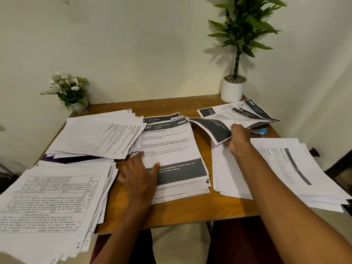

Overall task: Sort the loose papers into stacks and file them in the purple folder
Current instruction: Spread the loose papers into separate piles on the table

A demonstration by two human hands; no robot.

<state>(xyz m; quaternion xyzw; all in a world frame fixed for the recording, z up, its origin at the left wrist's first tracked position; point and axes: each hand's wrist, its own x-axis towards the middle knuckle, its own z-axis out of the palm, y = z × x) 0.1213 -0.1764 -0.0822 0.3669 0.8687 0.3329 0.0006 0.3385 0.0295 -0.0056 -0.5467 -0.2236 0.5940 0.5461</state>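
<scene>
The wooden tabletop (190, 216) carries five heaps of loose papers: a near-left stack (53, 197), a far-left stack (99, 134), a middle stack (171, 147), a right stack (295, 168) and a fanned bunch (242, 113) at the far right. Only a sliver of the purple folder (62, 159) shows, between and under the two left stacks. The left hand (139, 174) rests flat on the middle stack, fingers straight. The right hand (240, 138) grips a lifted dark-banded sheet (213, 128).
</scene>
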